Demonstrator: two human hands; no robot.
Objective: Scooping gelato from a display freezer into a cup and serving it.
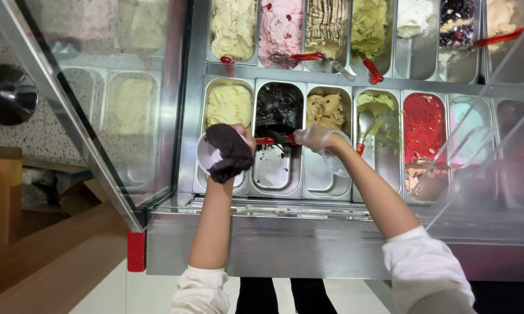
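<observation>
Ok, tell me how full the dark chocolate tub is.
Partly emptied. The dark chocolate tub has ice cream heaped at its far end only; the near end shows bare metal. The right hand holds a red-handled scoop over it.

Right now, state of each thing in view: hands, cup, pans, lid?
left hand: holds a white cup heaped with dark ice cream
right hand: gloved, grips a red-handled spade
dark chocolate pan: far half full, near half scraped bare
yellow pan: part full
tan pan: part full, near end bare
glass lid: raised open
</observation>
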